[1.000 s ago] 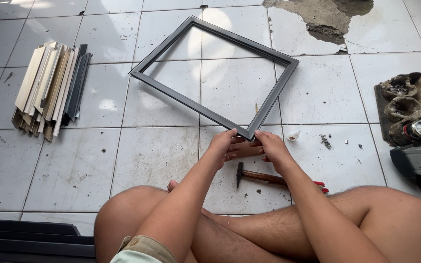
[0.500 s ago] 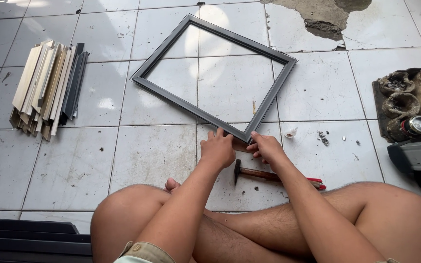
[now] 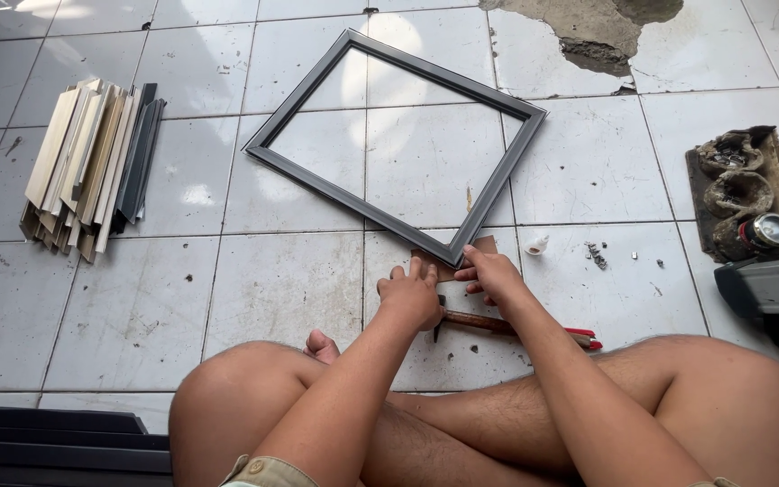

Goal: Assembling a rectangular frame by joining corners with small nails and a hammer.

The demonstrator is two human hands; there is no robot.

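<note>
Sitting cross-legged on the tiled floor [image 3: 281, 289], the person is pinching a small brown pad [image 3: 448, 257] under the dark frame's [image 3: 398, 135] near corner with the right hand [image 3: 490, 275], left hand [image 3: 412, 293] loosely curled beside; the frame is looking light, stiff, best gripped by its rails.

You've got one dark rectangular frame [image 3: 396, 144] on the tiled floor [image 3: 272, 289], one hammer [image 3: 507, 325], one small brown corner piece [image 3: 448, 261] at the frame's near corner. One stack of moulding strips [image 3: 92, 167] toward the floor's left edge, exact strip count unclear. One metal can [image 3: 768, 231], one scatter of small nails [image 3: 597, 254], too tiny to count.
</note>
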